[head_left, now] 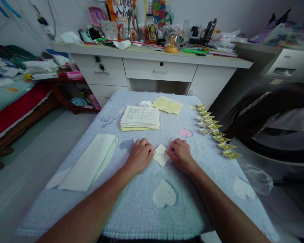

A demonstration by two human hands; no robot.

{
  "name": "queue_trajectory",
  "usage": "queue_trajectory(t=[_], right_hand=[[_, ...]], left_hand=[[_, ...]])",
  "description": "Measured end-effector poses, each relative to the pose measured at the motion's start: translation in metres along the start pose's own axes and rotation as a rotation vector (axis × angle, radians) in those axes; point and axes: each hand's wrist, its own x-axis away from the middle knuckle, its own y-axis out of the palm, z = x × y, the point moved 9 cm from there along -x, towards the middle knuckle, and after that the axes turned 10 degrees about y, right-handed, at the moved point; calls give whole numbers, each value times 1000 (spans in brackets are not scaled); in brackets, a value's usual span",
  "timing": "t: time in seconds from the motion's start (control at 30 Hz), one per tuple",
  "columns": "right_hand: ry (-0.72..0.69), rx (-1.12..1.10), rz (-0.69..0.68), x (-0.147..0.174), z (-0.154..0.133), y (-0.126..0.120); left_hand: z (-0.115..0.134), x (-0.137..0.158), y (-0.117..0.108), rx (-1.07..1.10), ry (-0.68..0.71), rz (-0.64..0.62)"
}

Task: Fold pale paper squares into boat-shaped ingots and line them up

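Observation:
A small cream square of folded paper (pixel 161 156) lies corner-up on the cloth-covered table, with crossing crease lines on its face. My left hand (pixel 141 153) pinches its left corner, fingers curled. On the opposite side, my right hand (pixel 180 152) has its fingers closed at the right corner. Beyond them rests a stack of handwritten sheets (pixel 140 116), with yellow paper at its bottom. Several folded paper boats (pixel 214 130) stand in rows along the table's right edge. Left of my hands lies a long folded white paper (pixel 92 162).
Yellow sheets (pixel 168 104) and a crumpled white tissue (pixel 145 103) lie at the table's far side. Behind stands a white desk (pixel 160 64) crowded with a jar (pixel 151 29), a pink clock (pixel 96 16) and other items. A bed (pixel 12 91) is at left, a front-loading washing machine (pixel 286 71) at right.

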Motion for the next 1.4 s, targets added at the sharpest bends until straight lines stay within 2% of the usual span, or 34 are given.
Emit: queue_trajectory(t=[0.83, 1.23, 1.3, 1.4], right_hand=[[117, 70, 17, 0, 1, -1], [140, 77, -3, -2, 2, 2], [138, 77, -2, -2, 2, 2], [137, 81, 0, -2, 2, 1]], left_hand=[[-8, 3, -6, -65, -142, 43], [-30, 6, -10, 10, -220, 45], [-32, 4, -14, 63, -207, 77], [-24, -2, -21, 162, -98, 168]])
